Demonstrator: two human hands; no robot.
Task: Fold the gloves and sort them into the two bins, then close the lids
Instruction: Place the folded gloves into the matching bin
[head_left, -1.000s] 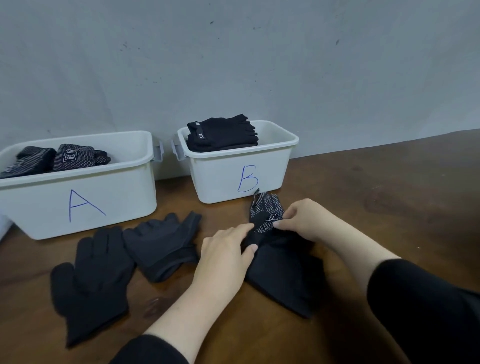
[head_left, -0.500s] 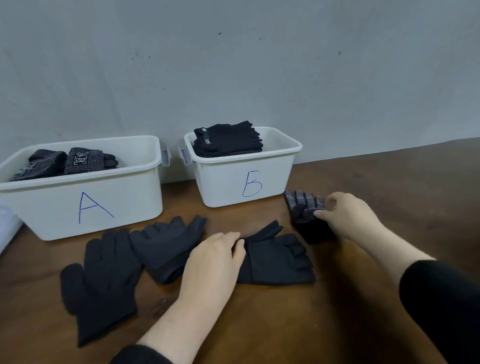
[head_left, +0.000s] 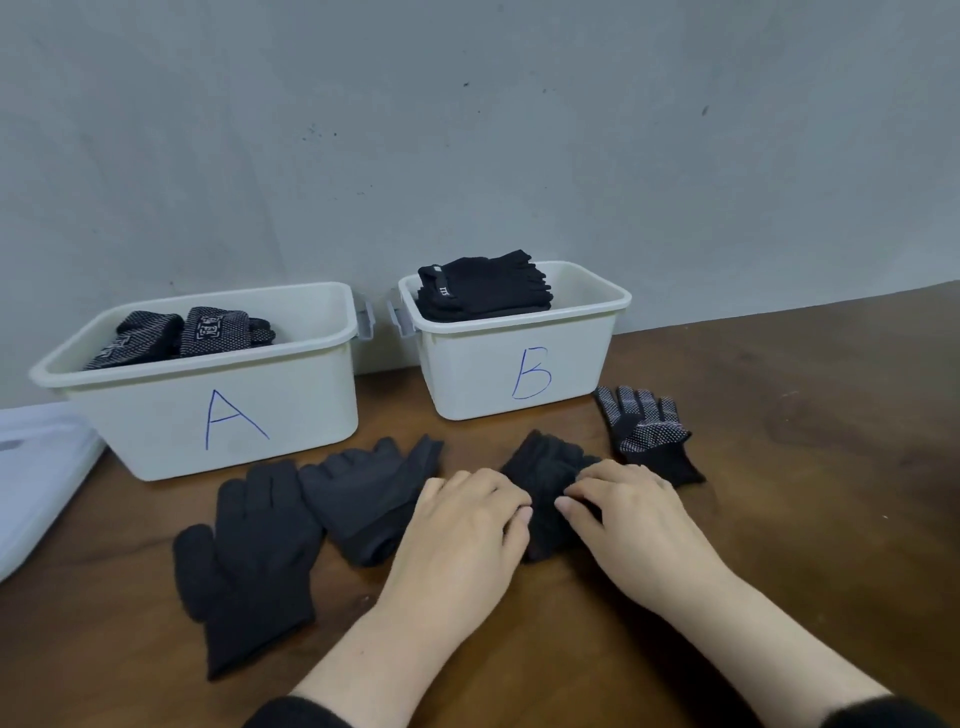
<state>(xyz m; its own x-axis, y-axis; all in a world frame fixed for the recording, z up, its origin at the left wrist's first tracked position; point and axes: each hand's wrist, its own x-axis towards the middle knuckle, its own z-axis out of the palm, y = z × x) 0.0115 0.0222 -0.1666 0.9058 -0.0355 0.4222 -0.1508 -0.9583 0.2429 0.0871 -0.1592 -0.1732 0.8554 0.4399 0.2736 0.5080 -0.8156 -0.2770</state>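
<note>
A plain black glove (head_left: 545, 467) lies bunched on the brown table in front of bin B (head_left: 467, 374). My left hand (head_left: 467, 525) grips its left side and my right hand (head_left: 628, 509) pinches its right side, fingers curled onto the fabric. A black glove with white grip dots (head_left: 644, 431) lies flat just right of bin B, apart from my hands. Two more plain black gloves (head_left: 249, 571) (head_left: 363, 493) lie overlapping in front of bin A (head_left: 156, 431). Bin A holds folded patterned gloves (head_left: 208, 332). Folded plain black gloves (head_left: 483, 286) are stacked in bin B.
Both white bins stand open against the grey wall, with their latches facing each other. A white flat piece (head_left: 36, 467), possibly a lid, lies at the far left edge. Bare brown table (head_left: 805, 467) extends to the right of the dotted glove.
My right hand let go of the dotted glove beside bin B and came back to the plain glove. Both hands now hold that glove, which is more bunched than before.
</note>
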